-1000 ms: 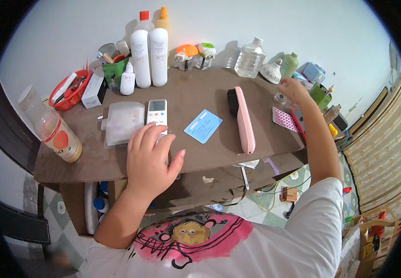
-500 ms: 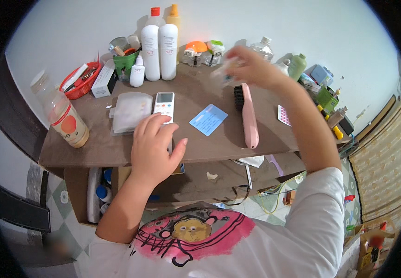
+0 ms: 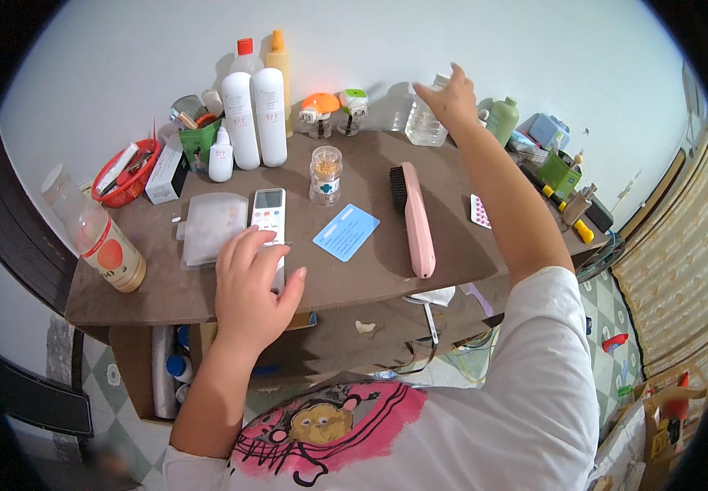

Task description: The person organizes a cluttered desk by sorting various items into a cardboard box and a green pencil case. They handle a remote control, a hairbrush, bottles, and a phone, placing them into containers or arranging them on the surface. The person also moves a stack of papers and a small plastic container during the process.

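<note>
White oblong plastic remote (image 3: 269, 211): lying on brown desk (image 3: 370, 266), partly hidden.
Clear ridged plastic bottle (image 3: 425, 128): upright at its back, partly hidden.

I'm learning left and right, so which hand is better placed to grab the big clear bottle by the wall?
Probably the right hand: it is open and right up at the clear bottle. The left hand is over the white remote, much farther from the bottle.
</note>
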`<state>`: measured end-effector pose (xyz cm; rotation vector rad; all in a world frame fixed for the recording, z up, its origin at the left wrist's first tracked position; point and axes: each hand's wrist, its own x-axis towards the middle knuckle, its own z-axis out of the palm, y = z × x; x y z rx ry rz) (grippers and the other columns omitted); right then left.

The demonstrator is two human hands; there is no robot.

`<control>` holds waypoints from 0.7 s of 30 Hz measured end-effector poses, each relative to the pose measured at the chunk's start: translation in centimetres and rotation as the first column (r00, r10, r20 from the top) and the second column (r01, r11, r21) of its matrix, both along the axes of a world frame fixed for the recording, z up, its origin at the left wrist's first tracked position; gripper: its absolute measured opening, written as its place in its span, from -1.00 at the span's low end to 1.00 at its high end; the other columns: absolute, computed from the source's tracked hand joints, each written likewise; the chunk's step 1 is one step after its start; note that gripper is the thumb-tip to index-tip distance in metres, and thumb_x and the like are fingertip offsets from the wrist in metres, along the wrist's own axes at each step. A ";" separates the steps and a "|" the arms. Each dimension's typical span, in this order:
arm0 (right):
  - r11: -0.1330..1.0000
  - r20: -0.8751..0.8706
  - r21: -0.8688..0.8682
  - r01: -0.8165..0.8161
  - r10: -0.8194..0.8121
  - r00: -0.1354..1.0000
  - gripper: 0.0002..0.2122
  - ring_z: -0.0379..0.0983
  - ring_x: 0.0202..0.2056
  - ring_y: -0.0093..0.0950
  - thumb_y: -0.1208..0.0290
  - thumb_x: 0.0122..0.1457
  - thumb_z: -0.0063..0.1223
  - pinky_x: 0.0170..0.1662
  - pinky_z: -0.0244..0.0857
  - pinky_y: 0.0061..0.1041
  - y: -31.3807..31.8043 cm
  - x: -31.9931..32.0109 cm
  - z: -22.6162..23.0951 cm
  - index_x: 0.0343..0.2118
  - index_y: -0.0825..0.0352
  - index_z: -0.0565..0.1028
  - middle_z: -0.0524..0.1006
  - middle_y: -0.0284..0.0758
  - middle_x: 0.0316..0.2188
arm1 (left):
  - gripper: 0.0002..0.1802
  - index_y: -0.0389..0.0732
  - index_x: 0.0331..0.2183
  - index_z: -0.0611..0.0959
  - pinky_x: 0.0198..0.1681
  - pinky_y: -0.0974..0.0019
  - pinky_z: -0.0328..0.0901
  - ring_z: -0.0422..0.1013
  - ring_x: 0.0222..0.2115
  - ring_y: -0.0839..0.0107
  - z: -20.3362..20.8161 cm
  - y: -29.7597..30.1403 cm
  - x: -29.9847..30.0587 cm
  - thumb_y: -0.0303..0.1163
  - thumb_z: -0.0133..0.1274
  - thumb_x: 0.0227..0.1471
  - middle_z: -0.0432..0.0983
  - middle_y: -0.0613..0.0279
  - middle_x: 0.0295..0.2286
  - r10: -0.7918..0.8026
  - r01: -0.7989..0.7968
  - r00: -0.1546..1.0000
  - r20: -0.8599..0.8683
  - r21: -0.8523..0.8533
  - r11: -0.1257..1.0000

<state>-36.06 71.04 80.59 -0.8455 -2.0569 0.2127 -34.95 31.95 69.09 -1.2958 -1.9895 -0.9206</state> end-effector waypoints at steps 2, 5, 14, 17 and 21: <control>0.979 0.030 -0.205 0.010 -0.004 1.000 -0.09 0.29 0.05 -0.17 -0.04 -0.20 0.28 0.04 0.27 -0.30 4.2 -0.8 -2.1 0.16 0.37 0.10 0.29 -0.01 0.04 | -0.71 -0.27 -0.35 0.54 -0.02 0.06 0.15 0.28 -0.09 0.03 0.0 0.2 0.1 -0.40 0.17 -0.22 0.39 0.05 -0.21 0.010 -0.010 1.000 -0.003 -0.004 1.000; 0.938 -0.005 -0.341 -0.069 0.072 0.997 -0.08 0.31 0.04 -0.16 0.02 -0.21 0.29 0.05 0.26 -0.31 5.4 -2.5 -3.8 0.16 0.40 0.07 0.30 0.00 0.03 | -0.70 -0.24 -0.37 0.56 0.00 0.04 0.12 0.26 -0.07 0.05 0.0 0.2 0.0 -0.36 0.19 -0.24 0.38 0.08 -0.21 0.043 -0.043 0.999 0.009 -0.016 0.999; 0.949 -0.059 -0.223 -0.222 0.214 0.975 -0.13 0.36 -0.01 -0.14 0.01 -0.16 0.29 -0.02 0.31 -0.30 -1.0 -5.8 -4.7 0.12 0.43 0.12 0.35 -0.01 0.00 | -0.68 -0.24 -0.35 0.55 0.00 0.02 0.12 0.26 -0.07 0.02 0.4 0.0 0.4 -0.38 0.19 -0.26 0.36 0.08 -0.18 0.108 -0.110 0.994 -0.026 -0.055 0.992; 0.937 -0.041 -0.229 -0.265 0.263 0.964 -0.13 0.34 0.02 -0.15 -0.08 -0.14 0.24 0.02 0.27 -0.35 0.2 -5.9 -5.0 0.12 0.45 0.14 0.37 0.04 -0.02 | -0.68 -0.25 -0.34 0.54 0.00 0.02 0.12 0.25 -0.07 0.00 0.2 0.0 0.3 -0.39 0.18 -0.26 0.36 0.07 -0.18 0.108 -0.110 0.994 -0.031 -0.058 0.992; 0.991 -0.032 -0.130 -0.042 0.038 0.999 -0.17 0.34 -0.01 -0.15 -0.10 -0.07 0.15 -0.03 0.32 -0.28 4.2 -4.1 -3.2 0.11 0.44 0.14 0.34 -0.02 -0.01 | -0.67 -0.25 -0.35 0.54 -0.01 0.02 0.12 0.26 -0.08 0.00 -0.1 0.3 0.0 -0.38 0.19 -0.27 0.36 0.06 -0.18 0.113 -0.115 0.993 -0.032 -0.053 0.992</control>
